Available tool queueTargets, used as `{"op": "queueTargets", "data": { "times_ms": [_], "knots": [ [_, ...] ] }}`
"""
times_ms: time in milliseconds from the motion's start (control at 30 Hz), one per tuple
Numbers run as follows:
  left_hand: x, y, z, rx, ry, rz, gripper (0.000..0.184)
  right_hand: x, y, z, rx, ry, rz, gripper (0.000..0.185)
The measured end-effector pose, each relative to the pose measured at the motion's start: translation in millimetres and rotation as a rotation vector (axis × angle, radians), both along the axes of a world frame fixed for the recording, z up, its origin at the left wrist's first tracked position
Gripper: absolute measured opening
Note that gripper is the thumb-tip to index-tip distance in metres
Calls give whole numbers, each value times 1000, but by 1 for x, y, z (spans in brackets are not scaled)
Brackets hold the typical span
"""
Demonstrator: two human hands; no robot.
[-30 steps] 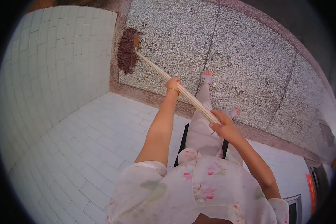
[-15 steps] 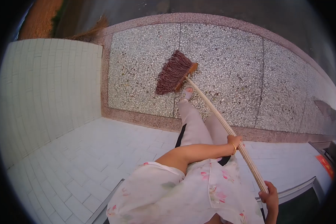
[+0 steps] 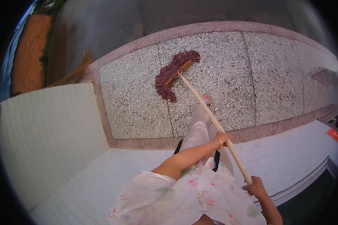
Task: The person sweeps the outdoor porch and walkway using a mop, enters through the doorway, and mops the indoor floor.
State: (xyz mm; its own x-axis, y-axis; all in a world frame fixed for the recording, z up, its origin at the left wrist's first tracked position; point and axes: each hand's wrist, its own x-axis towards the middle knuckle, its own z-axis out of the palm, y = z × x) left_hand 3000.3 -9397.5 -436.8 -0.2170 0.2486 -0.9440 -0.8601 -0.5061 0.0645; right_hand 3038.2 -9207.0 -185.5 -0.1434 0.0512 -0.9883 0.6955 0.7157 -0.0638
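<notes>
A mop with a light, ridged handle (image 3: pixel 201 101) slants across the middle of the view. Its dark red string head (image 3: pixel 172 72), fixed to an orange-brown block (image 3: pixel 179 73), lies spread on the pebbled floor (image 3: pixel 221 71). My left hand (image 3: pixel 222 138), with a yellow bracelet at the wrist, is wrapped round the middle of the handle. Closed round the handle's upper end, my right hand (image 3: pixel 254 186) is lower and to the right. One of my feet (image 3: pixel 205 98) shows just beside the handle.
A pale tiled wall (image 3: pixel 49 131) stands at the left, with a straw broom (image 3: pixel 77 71) beyond its corner. Smooth grey ground (image 3: pixel 169 18) lies past the reddish border (image 3: pixel 135 45). A door frame (image 3: pixel 304 182) is at lower right, below a red sign (image 3: pixel 335 137).
The mop head has swung from beside the left wall out to the middle of the pebbled floor, and its strings have spread into a curve. Both hands keep hold of the handle.
</notes>
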Motion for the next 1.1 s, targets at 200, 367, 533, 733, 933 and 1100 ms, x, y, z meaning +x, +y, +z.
{"op": "queueTargets", "data": {
  "times_ms": [200,367,533,733,933,1100],
  "knots": [
    [-129,-125,-57,-157,24,71,15,-133,-106,-57,-193,87,52,28],
    [-202,-206,-76,-451,-2,42,19,-186,-167,-92,-416,234,5,38],
    [-215,-185,-65,-553,-4,-41,31,-181,-133,-99,-475,367,2,44],
    [-203,-102,-88,-476,-89,-103,32,-179,-11,-62,-456,459,100,44],
    [-194,55,-92,-178,-98,125,20,-204,153,-31,-407,393,349,44],
    [-196,194,-101,-255,-137,190,16,-218,292,-3,-335,520,431,30]
  ]
}}
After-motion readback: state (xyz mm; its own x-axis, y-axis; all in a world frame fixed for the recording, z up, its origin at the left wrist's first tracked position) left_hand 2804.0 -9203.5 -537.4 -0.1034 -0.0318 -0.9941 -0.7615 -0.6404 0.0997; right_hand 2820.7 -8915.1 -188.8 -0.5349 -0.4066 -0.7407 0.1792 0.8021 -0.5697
